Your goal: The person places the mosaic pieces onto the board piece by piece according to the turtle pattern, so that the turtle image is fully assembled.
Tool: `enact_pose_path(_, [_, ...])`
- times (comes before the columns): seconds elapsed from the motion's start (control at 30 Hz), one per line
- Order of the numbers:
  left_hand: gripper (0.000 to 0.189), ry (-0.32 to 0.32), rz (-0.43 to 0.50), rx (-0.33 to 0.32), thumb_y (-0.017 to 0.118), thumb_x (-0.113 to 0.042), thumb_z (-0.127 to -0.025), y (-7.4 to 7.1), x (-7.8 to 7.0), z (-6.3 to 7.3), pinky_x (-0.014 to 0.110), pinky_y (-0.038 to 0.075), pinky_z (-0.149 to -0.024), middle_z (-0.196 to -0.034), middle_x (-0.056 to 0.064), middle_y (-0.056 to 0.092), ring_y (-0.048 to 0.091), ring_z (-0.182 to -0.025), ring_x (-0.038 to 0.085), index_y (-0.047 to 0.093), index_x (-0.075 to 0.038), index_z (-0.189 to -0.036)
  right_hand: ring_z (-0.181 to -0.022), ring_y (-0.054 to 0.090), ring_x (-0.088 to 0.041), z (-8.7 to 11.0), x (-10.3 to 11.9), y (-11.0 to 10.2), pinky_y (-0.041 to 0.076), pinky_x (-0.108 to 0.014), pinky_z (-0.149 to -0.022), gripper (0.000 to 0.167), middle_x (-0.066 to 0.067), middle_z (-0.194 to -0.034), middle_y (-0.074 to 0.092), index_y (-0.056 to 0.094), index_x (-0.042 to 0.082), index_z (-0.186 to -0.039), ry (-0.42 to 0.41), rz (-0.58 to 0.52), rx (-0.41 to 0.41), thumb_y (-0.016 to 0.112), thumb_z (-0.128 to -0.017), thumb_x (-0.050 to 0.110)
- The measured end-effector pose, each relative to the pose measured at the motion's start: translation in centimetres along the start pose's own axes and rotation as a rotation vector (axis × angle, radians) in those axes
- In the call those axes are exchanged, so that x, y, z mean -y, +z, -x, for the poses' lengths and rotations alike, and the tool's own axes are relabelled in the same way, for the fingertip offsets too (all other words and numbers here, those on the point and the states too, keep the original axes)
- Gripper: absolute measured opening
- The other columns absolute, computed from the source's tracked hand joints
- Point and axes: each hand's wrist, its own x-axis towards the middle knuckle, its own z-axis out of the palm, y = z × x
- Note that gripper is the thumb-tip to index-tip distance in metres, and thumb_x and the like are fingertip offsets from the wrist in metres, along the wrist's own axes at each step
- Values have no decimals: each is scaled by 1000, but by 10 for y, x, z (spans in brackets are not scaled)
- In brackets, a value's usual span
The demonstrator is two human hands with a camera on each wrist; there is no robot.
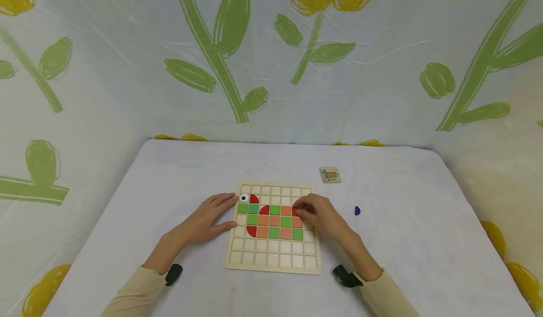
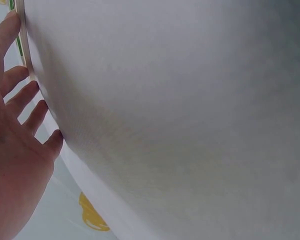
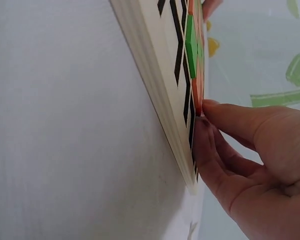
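A wooden grid board (image 1: 271,259) lies on the table, with green, orange and red tiles in its cells. An eye tile (image 1: 244,197) sits near its upper left corner, beside a red quarter-circle tile (image 1: 254,199). My left hand (image 1: 210,219) is spread out, its fingertips touching the board's left edge. Over the right part of the board, my right hand (image 1: 318,213) pinches a red quarter-circle tile (image 1: 295,212) between thumb and finger at the end of a tile row. The fingers partly hide that tile. In the right wrist view, the right hand (image 3: 260,155) meets the board's surface.
A small picture card (image 1: 330,175) lies beyond the board's upper right corner. A dark blue half-round piece (image 1: 357,211) rests on the white tablecloth (image 1: 191,166) right of the right hand. A flowered cloth wall (image 1: 271,109) stands behind the table and at both sides.
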Motion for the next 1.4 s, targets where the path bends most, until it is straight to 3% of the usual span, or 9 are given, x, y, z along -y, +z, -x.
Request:
enact_pose_path(0.3, [72, 14, -1, -18, 72, -38, -97, 0, 2, 0, 60, 36, -114, -158, 15, 43, 37, -144, 40, 45, -6, -155, -92, 67, -16, 13, -4, -13, 59, -29, -82, 12, -1, -102, 70, 72, 4, -108, 5, 14, -58, 72, -96, 4])
enact_pose_path(0.73, [71, 7, -14, -8, 72, -38, -98, -1, 3, 0, 60, 35, -115, -159, 15, 42, 37, -145, 40, 45, -6, -156, -92, 69, -18, 51, -15, -35, 60, -31, -80, 15, -1, -103, 71, 72, 3, -109, -5, 83, -111, 74, -94, 4])
enact_pose_path(1.1, [73, 1, -8, 1, 71, -40, -98, 2, 3, -1, 59, 34, -116, -160, 14, 41, 36, -146, 39, 43, -8, -157, -91, 68, -15, 87, -21, -45, 60, -31, -80, 22, -1, -104, 72, 72, 4, -109, 41, 109, -109, 79, -89, 1])
enact_pose_path(1.4, [72, -7, -1, 2, 71, -38, -98, 1, 2, -1, 60, 34, -116, -159, 15, 41, 36, -146, 39, 43, -7, -157, -85, 64, -9, 110, -25, -50, 57, -28, -75, 21, 6, -100, 70, 73, 11, -103, 19, 116, -87, 84, -86, 7])
